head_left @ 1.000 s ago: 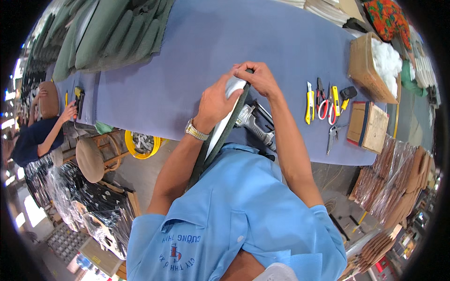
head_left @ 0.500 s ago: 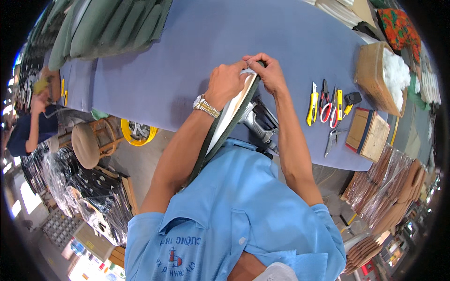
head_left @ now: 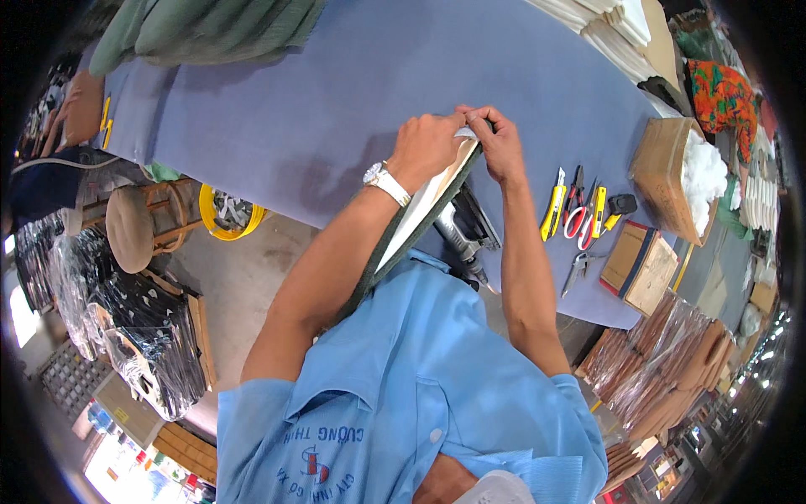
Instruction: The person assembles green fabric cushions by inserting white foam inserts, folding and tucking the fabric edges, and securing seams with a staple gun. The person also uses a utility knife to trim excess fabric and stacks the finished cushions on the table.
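A long panel (head_left: 424,202) stands on edge against my body, with dark green fabric outside, white padding and a pale wood-like strip within. At its far end my left hand (head_left: 426,149), a watch on its wrist, pinches the fabric edge. Beside it, my right hand (head_left: 499,151) grips the same corner between thumb and fingers. Both sets of fingertips almost meet there. On the table, between the panel and my right forearm, lies a grey and black air staple gun (head_left: 460,237), partly covered by the panel.
Right of my right arm lie yellow cutter knives (head_left: 554,206), red-handled scissors (head_left: 578,220) and pliers (head_left: 579,273). A flat box (head_left: 638,269) and a carton (head_left: 667,172) of white stuffing stand beyond. Green padded pieces (head_left: 218,29) are heaped far left; a yellow bucket (head_left: 206,214) sits below the table edge.
My view has shifted, so the table things appear moved. Both hands keep hold of the panel's far corner, with small finger movements. The co-worker's raised hand at the left has left view.
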Demonstrator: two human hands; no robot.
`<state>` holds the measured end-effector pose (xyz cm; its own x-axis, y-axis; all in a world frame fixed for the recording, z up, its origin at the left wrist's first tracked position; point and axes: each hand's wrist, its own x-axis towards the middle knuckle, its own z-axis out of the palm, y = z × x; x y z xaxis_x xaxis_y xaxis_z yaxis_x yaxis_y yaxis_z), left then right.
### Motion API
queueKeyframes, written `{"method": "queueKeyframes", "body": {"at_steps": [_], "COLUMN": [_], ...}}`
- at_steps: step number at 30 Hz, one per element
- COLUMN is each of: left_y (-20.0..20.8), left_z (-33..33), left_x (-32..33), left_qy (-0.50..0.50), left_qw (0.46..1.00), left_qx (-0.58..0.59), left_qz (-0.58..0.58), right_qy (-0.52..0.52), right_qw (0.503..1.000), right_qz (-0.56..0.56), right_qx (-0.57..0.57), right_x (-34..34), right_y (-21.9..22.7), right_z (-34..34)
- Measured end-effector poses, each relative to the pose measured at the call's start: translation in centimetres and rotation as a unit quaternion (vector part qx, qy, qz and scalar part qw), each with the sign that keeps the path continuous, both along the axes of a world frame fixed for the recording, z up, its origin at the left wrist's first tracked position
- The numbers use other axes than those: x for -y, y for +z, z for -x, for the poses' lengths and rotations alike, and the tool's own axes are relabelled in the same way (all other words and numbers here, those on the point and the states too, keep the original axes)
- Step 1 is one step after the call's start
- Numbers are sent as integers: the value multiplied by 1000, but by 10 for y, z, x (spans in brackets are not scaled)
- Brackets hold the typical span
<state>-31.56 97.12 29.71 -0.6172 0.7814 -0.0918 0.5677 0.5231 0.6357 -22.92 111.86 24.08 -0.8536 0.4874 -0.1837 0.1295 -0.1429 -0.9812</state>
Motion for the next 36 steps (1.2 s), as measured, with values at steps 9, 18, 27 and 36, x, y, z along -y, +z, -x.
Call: {"method": "queueKeyframes", "body": {"at_steps": [9, 18, 27, 36], "left_y": [57, 4, 11, -43], "left_z": [22, -112, -63, -39], "left_x": [192, 327, 225, 166], "left_qy": [101, 474, 484, 466], "left_qw": [960, 806, 694, 735], "left_qx": [230, 147, 156, 158], "left_qz": [-120, -322, -510, -467], "right_qy": [25, 4, -202, -18], "right_qw": [972, 995, 979, 817], "right_qz": [-232, -98, 20, -572], "right_qx": [19, 19, -31, -65], "right_x": [39, 33, -24, -4], "right_y": [10, -7, 76, 121], "right_z": [70, 90, 40, -17]}}
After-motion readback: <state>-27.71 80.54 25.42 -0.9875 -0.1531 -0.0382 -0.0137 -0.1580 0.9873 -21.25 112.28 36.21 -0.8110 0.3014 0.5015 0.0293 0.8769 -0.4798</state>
